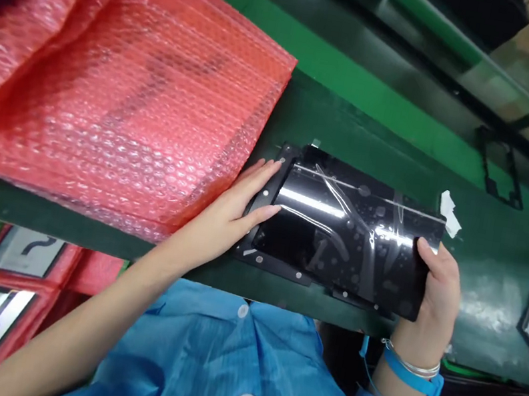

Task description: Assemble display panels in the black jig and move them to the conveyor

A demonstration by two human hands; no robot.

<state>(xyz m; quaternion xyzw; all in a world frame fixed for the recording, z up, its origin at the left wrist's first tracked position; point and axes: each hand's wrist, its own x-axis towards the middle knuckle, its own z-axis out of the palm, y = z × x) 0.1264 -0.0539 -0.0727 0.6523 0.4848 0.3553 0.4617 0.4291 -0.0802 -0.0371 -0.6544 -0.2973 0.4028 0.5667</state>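
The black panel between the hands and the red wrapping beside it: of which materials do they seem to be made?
Black panel: glossy, perhaps glass or plastic, seemingly under clear film; sharp reflections and creases show.
Red wrapping: likely plastic bubble wrap, shiny and translucent; rows of small bubbles show.

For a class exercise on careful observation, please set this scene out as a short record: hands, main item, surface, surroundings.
Left hand: thumb and index spread at the left end of the black panel
Right hand: grips the panel's right end, thumb on top
Main item: glossy panel, creased clear film on its face
Surface: dark green worktop
To the left: red bubble wrap
Beyond right end: white scrap
Right wrist: blue band
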